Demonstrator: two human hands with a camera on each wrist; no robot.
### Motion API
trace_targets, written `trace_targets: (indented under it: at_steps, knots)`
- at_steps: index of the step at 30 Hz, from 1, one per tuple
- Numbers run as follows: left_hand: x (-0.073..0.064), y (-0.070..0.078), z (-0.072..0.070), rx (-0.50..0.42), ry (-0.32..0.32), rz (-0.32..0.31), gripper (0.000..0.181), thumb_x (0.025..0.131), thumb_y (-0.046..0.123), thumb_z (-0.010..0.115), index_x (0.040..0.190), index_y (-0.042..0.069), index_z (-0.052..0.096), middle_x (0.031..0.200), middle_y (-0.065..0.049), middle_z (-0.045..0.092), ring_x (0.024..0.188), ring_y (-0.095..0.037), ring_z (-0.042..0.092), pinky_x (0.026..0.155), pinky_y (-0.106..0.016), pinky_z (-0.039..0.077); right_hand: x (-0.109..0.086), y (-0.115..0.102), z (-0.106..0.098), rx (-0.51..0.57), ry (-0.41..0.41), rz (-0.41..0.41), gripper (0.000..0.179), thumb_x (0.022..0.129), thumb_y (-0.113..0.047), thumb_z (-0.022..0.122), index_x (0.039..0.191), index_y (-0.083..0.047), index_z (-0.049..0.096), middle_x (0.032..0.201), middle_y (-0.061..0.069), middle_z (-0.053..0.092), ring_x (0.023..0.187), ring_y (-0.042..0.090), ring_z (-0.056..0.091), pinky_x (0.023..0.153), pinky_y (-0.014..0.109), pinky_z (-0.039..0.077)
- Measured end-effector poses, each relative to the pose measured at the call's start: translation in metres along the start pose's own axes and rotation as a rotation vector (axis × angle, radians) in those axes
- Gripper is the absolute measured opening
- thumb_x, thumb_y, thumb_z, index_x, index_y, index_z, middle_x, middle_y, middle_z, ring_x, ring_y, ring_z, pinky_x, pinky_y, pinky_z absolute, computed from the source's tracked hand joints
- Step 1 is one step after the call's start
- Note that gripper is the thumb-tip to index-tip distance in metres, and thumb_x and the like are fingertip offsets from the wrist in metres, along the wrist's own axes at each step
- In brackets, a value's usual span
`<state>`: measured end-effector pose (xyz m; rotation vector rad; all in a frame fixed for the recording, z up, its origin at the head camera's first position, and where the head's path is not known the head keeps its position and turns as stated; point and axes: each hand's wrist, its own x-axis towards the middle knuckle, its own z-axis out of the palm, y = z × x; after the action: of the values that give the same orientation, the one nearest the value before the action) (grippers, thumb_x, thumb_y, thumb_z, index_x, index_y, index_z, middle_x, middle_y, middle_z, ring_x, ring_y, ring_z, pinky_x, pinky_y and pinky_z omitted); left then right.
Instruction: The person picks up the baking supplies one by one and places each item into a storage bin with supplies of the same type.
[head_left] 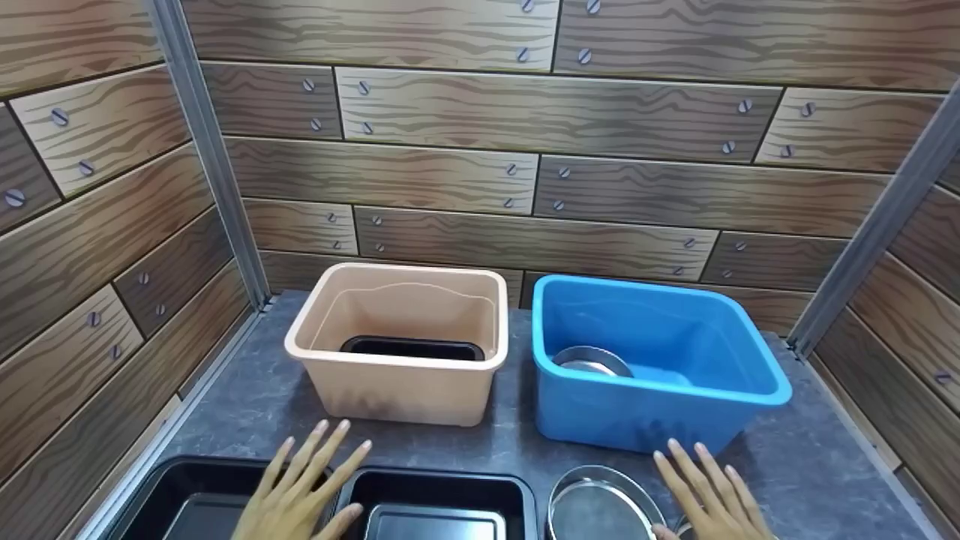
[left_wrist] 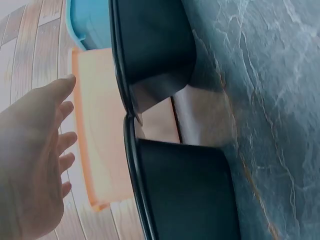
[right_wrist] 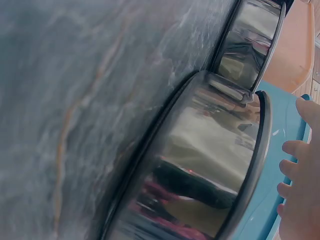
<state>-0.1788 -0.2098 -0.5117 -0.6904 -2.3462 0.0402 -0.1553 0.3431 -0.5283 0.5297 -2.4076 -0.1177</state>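
Observation:
Fingers spread, my left hand (head_left: 296, 491) hovers above two black rectangular baking pans that stand side by side. The left pan (head_left: 161, 487) is partly covered by that hand, while the right pan (head_left: 435, 484) shows more of its inside. In the left wrist view, the hand (left_wrist: 35, 160) stays apart from the pans' rims (left_wrist: 131, 145). My right hand (head_left: 716, 502) is likewise spread, over round metal cake pans. One round pan (head_left: 600, 514) lies to its left; another (right_wrist: 195, 165) is mostly hidden beneath the hand in the head view.
Behind the pans stand a beige bin (head_left: 397, 394) with a black pan (head_left: 412, 348) inside and a blue bin (head_left: 630, 416) holding a round metal pan (head_left: 592, 355). Wood-patterned walls (head_left: 450, 105) with metal corner posts (head_left: 214, 150) enclose the grey table (head_left: 480, 450).

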Motion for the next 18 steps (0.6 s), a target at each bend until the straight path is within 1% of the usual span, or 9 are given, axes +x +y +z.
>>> trace_targets:
  at_steps: [3, 6, 8, 10, 12, 13, 16, 17, 18]
  knots:
    - [-0.01, -0.008, -0.001, -0.006, 0.039, -0.026, 0.062, 0.101, 0.064, 0.049, 0.155, 0.033, 0.049, 0.16, -0.003, 0.047, 0.152, -0.022, 0.031, 0.13, -0.038, -0.007, 0.0, -0.002, 0.002, 0.016, 0.014, -0.008, 0.097, 0.081, -0.064, 0.073, 0.163, -0.03, 0.034, 0.172, -0.01, 0.022, 0.16, 0.009, 0.0, 0.129, 0.032, -0.008]
    - [-0.023, -0.018, -0.004, -0.005, 0.057, -0.067, 0.061, 0.103, 0.065, 0.041, 0.155, 0.034, 0.049, 0.167, 0.002, 0.037, 0.159, -0.015, 0.018, 0.13, -0.038, -0.008, 0.001, -0.006, 0.002, 0.038, 0.03, -0.014, 0.098, 0.079, -0.062, 0.076, 0.162, -0.028, 0.036, 0.171, -0.01, 0.023, 0.16, 0.009, 0.001, 0.129, 0.031, -0.009]
    - [-0.03, -0.023, -0.008, -0.024, 0.032, -0.113, 0.061, 0.101, 0.062, 0.05, 0.157, 0.037, 0.045, 0.172, 0.01, 0.024, 0.16, -0.008, 0.005, 0.128, -0.035, -0.011, 0.001, -0.007, 0.001, 0.044, 0.032, -0.01, 0.097, 0.078, -0.06, 0.078, 0.161, -0.028, 0.039, 0.171, -0.01, 0.024, 0.16, 0.008, 0.0, 0.128, 0.029, -0.009]
    - [-0.034, -0.026, -0.014, -0.041, -0.018, -0.172, 0.069, 0.096, 0.058, 0.061, 0.159, 0.044, 0.037, 0.172, 0.018, 0.011, 0.158, -0.002, -0.007, 0.125, -0.031, -0.015, 0.002, -0.008, -0.001, 0.055, 0.035, -0.002, 0.096, 0.077, -0.058, 0.08, 0.159, -0.026, 0.042, 0.171, -0.01, 0.025, 0.16, 0.007, 0.001, 0.128, 0.027, -0.009]
    - [-0.037, -0.027, -0.019, -0.053, -0.07, -0.229, 0.08, 0.092, 0.054, 0.07, 0.161, 0.05, 0.029, 0.172, 0.019, 0.011, 0.155, 0.002, -0.011, 0.123, -0.027, -0.018, 0.002, -0.009, -0.003, 0.069, 0.019, 0.014, 0.096, 0.076, -0.056, 0.082, 0.159, -0.027, 0.042, 0.171, -0.011, 0.025, 0.159, 0.004, -0.001, 0.126, 0.023, -0.01]
    - [-0.038, -0.027, -0.022, -0.059, -0.095, -0.259, 0.082, 0.092, 0.052, 0.071, 0.161, 0.053, 0.026, 0.172, 0.019, 0.012, 0.154, 0.004, -0.013, 0.125, -0.03, -0.017, 0.003, -0.009, -0.003, 0.076, 0.011, 0.019, 0.097, 0.076, -0.054, 0.083, 0.16, -0.027, 0.04, 0.171, -0.011, 0.025, 0.158, 0.003, -0.002, 0.126, 0.021, -0.01]
    - [-0.042, -0.029, -0.026, -0.064, -0.112, -0.311, 0.083, 0.092, 0.049, 0.072, 0.16, 0.053, 0.025, 0.171, 0.015, 0.021, 0.151, 0.008, -0.016, 0.126, -0.033, -0.016, 0.006, -0.011, -0.005, 0.125, -0.001, 0.031, 0.1, 0.076, -0.048, 0.086, 0.161, -0.026, 0.039, 0.171, -0.013, 0.024, 0.157, -0.001, -0.002, 0.124, 0.016, -0.008]
    - [-0.044, -0.031, -0.026, -0.062, -0.112, -0.324, 0.084, 0.093, 0.048, 0.072, 0.161, 0.054, 0.023, 0.171, 0.015, 0.019, 0.155, 0.002, -0.012, 0.126, -0.033, -0.015, 0.007, -0.013, -0.006, 0.15, -0.008, 0.044, 0.1, 0.075, -0.046, 0.088, 0.161, -0.027, 0.039, 0.171, -0.014, 0.023, 0.156, -0.003, -0.003, 0.123, 0.015, -0.007]
    - [-0.047, -0.033, -0.027, -0.063, -0.103, -0.333, 0.084, 0.092, 0.047, 0.073, 0.161, 0.053, 0.024, 0.172, 0.015, 0.018, 0.158, -0.003, -0.008, 0.126, -0.034, -0.015, 0.009, -0.015, -0.007, 0.173, -0.017, 0.062, 0.1, 0.076, -0.045, 0.088, 0.161, -0.027, 0.039, 0.17, -0.014, 0.024, 0.156, -0.005, -0.002, 0.127, 0.02, 0.003]
